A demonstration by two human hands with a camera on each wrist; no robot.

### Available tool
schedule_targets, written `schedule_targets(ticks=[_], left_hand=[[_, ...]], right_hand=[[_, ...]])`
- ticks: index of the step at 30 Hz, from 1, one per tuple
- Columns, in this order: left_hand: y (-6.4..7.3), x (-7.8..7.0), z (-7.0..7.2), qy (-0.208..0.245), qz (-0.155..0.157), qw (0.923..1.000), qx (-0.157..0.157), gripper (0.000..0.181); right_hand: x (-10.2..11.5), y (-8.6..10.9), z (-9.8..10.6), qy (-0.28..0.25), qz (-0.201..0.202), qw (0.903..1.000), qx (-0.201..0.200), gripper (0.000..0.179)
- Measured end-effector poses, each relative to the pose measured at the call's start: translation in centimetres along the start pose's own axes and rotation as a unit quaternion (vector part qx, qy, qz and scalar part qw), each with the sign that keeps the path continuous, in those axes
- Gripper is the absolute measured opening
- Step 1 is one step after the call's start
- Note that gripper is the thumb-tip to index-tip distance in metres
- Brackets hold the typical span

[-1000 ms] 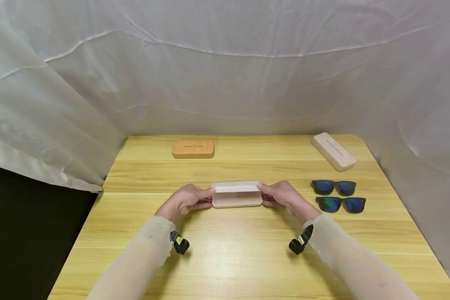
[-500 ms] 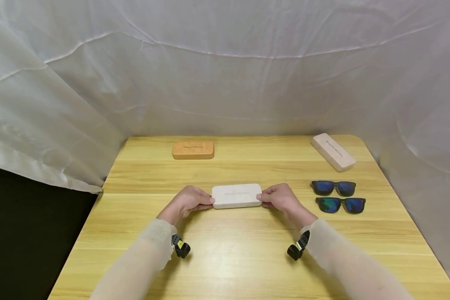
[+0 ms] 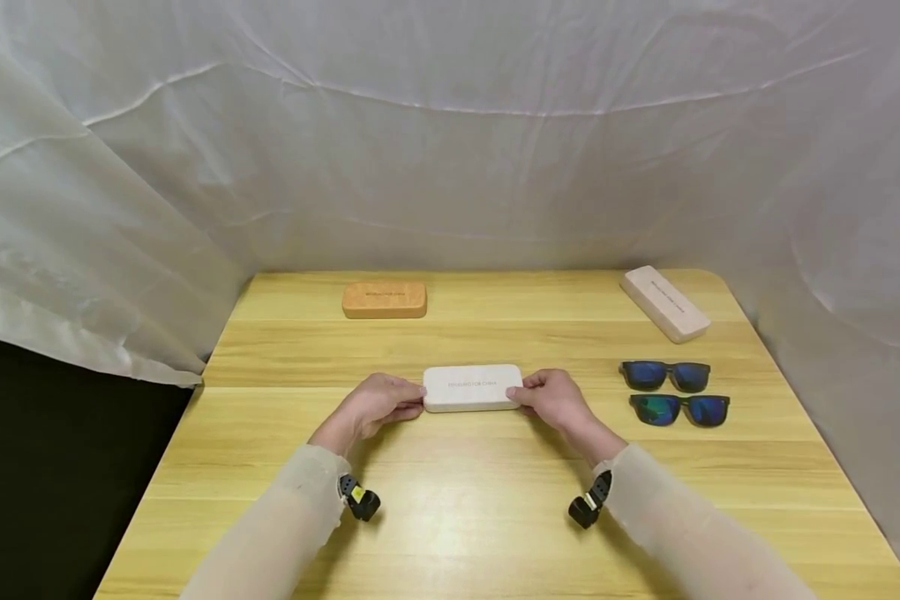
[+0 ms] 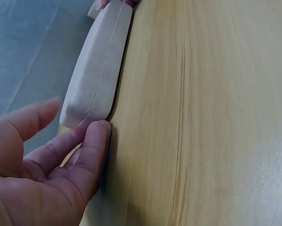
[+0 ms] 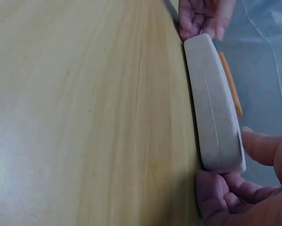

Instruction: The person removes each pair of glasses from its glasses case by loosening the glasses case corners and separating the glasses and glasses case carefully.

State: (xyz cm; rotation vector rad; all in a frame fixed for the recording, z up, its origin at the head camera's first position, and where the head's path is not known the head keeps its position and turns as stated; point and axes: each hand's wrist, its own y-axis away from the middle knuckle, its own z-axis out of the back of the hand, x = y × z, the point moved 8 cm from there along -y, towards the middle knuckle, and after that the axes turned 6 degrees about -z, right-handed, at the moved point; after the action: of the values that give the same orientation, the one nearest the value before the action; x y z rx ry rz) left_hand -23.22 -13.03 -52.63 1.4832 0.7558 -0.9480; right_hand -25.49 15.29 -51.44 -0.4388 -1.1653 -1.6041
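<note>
The lid [image 3: 472, 379] of the white case [image 3: 468, 407], seen partly raised one second earlier, has been lowered onto its base. The white case, taken as the landmark, is laid lengthwise across the table [image 3: 465, 517], and both of its ends are attended by hands. Its left end is touched low down by the bent fingertips [image 4: 98, 129] of the left hand [image 3: 378, 402], the thumb being held just beside the same end; whether a pinch is made cannot be told. The right end is pinched by the right hand [image 3: 557, 400], the thumb being laid on the near corner of the lid and the fingers set low against the end. A small black camera is worn at each wrist. To the right of the white case, beyond the right hand, two pairs of sunglasses [image 3: 692, 377] are set one behind the other, lenses toward the person. Behind and to the left of it an orange case [image 3: 385, 301] is placed; behind and well to the right, a pale pink case [image 3: 666, 305] is set at a slant. All three cases are seen closed, their interiors being hidden.
</note>
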Motion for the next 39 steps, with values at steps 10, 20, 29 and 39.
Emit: schedule_targets(ticks=[10, 20, 29, 39], left_hand=[[0.4, 0.4, -0.3, -0.015, -0.029, 0.9977, -0.059, 0.039], [2.8, -2.6, -2.8, -0.345, -0.167, 0.9172, -0.110, 0.062], [5.4, -3.5, -7.5, -0.602, -0.366, 0.6958, -0.137, 0.049], [7.4, -1.7, -10.3, -0.697, -0.397, 0.5857, -0.116, 0.062]], right_hand=[[0.3, 0.5, 0.3, 0.075, 0.048, 0.9949, -0.047, 0.038], [1.5, 1.9, -0.5, 0.211, 0.196, 0.9525, -0.100, 0.054], [2.8, 5.1, -2.2, 0.366, 0.382, 0.8257, -0.195, 0.056], [1.8, 7.2, -4.5, 0.467, 0.396, 0.7743, -0.159, 0.068]])
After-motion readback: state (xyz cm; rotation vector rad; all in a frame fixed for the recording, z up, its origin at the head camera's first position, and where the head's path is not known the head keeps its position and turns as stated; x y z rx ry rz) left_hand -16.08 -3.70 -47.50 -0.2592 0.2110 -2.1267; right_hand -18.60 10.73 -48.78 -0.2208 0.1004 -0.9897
